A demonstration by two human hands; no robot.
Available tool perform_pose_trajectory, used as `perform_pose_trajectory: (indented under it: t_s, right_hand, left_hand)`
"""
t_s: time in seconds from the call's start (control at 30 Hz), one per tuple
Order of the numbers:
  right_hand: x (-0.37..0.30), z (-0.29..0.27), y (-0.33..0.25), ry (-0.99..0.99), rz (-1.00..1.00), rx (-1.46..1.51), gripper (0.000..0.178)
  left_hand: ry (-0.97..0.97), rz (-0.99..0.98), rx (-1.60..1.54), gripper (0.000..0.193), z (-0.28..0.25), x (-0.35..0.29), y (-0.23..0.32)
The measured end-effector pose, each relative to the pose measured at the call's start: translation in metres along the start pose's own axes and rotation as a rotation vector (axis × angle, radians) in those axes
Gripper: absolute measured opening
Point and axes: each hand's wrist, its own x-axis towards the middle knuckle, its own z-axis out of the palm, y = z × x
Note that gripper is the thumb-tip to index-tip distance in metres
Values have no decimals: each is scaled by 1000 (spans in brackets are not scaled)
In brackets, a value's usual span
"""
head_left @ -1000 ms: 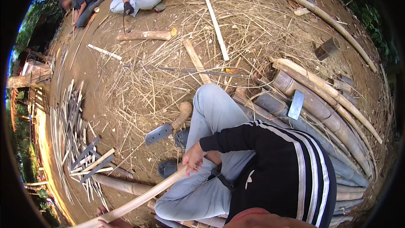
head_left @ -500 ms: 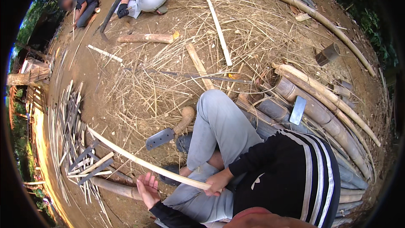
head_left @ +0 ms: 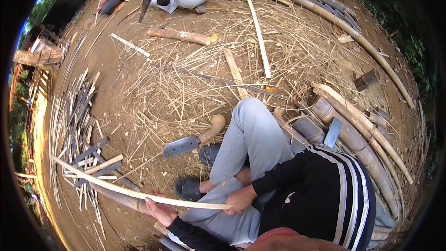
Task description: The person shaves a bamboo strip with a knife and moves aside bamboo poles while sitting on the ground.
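Here, the right hand [head_left: 239,199] clamps a pale strip [head_left: 193,203]; left hand [head_left: 161,212], spread, touches it.

- Long strip [head_left: 193,202]: from the right hand [head_left: 240,198] across the left hand [head_left: 161,211], far end above the strip pile [head_left: 76,111] at left.
- Knife [head_left: 182,146]: left of the raised knee [head_left: 253,116].
- Slab [head_left: 333,133]: on bamboo poles [head_left: 357,142] at right.
- Log [head_left: 179,36]: ahead, beyond the shavings [head_left: 176,90].
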Motion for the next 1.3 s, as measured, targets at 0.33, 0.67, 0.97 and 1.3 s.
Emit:
perform_pose_trajectory:
  t_s: [0.33,0.67,0.97,1.3]
  right_hand:
    - [20,-4,-12,-95,153,-32,37]
    - [10,-12,-10,355,113,-342,39]
    - [5,-17,-10,402,-21,-77,21]
    - [19,-13,-37,260,70,-2,25]
  left_hand:
    - [132,2,16,11,-43,12,-21]
    - [142,111,-57,17,-19,-1,-3]
    - [69,110,-141,30,-9,-17,15]
    - [-181,-56,-724,54,-11,-15,13]
